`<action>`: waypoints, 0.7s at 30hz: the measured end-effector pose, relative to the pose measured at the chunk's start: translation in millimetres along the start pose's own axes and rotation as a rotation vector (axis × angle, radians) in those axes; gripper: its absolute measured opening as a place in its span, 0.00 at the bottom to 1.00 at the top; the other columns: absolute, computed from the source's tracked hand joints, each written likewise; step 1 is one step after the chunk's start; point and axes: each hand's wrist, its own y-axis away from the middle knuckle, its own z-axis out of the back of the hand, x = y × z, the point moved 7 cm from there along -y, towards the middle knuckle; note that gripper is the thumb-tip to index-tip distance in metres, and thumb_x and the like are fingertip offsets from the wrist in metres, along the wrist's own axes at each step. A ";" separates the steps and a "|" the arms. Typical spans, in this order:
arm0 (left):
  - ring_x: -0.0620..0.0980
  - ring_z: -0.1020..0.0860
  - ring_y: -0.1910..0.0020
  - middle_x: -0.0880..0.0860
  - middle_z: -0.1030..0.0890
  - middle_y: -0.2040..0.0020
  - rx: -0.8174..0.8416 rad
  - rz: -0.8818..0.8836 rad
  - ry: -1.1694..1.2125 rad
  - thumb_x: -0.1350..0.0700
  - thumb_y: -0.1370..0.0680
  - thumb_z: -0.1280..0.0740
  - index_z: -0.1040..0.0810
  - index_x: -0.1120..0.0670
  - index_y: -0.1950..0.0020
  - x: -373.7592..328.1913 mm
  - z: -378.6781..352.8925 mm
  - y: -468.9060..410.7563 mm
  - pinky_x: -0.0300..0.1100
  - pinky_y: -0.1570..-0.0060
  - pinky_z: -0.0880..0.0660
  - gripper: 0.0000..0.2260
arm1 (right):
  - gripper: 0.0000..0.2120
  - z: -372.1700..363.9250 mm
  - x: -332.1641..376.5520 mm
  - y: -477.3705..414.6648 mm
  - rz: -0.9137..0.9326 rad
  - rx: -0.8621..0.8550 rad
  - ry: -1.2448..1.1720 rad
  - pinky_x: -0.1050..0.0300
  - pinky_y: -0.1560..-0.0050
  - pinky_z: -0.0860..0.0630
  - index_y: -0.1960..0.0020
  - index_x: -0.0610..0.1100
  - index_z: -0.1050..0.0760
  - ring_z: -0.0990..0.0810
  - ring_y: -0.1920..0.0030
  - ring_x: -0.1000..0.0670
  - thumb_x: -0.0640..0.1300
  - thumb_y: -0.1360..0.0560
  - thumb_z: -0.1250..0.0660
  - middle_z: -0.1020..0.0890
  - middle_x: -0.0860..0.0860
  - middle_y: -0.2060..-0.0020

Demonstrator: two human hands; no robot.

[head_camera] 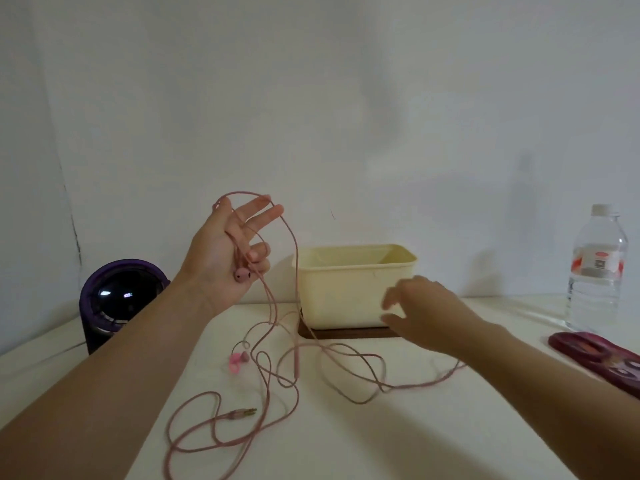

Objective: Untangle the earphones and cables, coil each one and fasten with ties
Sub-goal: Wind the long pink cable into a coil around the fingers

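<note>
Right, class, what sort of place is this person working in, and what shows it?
Probably a home desk against a plain wall, not a workshop: a white table with a cream tub, a water bottle and a purple speaker, and pink earphones trailing over it.

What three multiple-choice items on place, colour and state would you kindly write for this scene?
1. Where is the water bottle?
A) right of the tub
B) inside the tub
C) on the floor

2. What colour is the earphone cable?
A) black
B) pink
C) green

3. What is the left hand doing?
A) hanging idle
B) gripping the bottle
C) raised, holding an earbud

Answers: A, it stands beyond the tub's right side; B, all its loops are pink; C, the earbud sits in its palm.
</note>
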 end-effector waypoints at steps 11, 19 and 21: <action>0.44 0.38 0.76 0.50 0.19 0.40 0.075 -0.042 0.041 0.41 0.19 0.52 0.25 0.52 0.38 -20.5 -24.8 12.4 0.40 0.63 0.50 0.23 | 0.05 -28.4 99.0 3.0 0.122 0.400 -0.780 0.63 0.57 0.22 0.49 0.45 0.24 0.20 0.62 0.54 0.45 0.23 0.35 0.20 0.51 0.59; 0.50 0.23 0.56 0.49 0.20 0.39 -0.132 -0.043 0.061 0.44 0.18 0.50 0.24 0.52 0.38 -13.3 21.3 9.9 0.49 0.49 0.25 0.20 | 0.13 -1.8 -4.4 -22.0 -0.380 -0.121 -1.829 0.62 0.72 0.37 0.60 0.42 0.29 0.41 0.79 0.55 0.43 0.19 0.45 0.40 0.54 0.80; 0.52 0.23 0.49 0.50 0.21 0.38 -0.172 0.003 0.070 0.46 0.17 0.50 0.24 0.52 0.37 0.4 28.5 8.6 0.54 0.44 0.27 0.19 | 0.13 9.7 -17.7 -21.9 -0.396 -0.214 -1.842 0.59 0.65 0.30 0.58 0.42 0.27 0.38 0.76 0.54 0.44 0.18 0.44 0.39 0.53 0.79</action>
